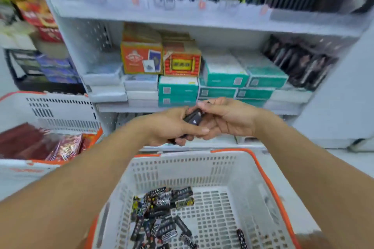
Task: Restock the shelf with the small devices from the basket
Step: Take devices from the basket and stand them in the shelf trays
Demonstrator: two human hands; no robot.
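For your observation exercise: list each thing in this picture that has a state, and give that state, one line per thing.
Left hand: grips the dark device.
Right hand: pinches the same device.
Device: held between both hands, above the basket.
Basket: open, partly filled with small devices.
Top shelf: stocked with patterned packs.

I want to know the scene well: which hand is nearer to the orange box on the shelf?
Left. The left hand is below the orange box, slightly to its right; the right hand is farther right, under the green boxes.
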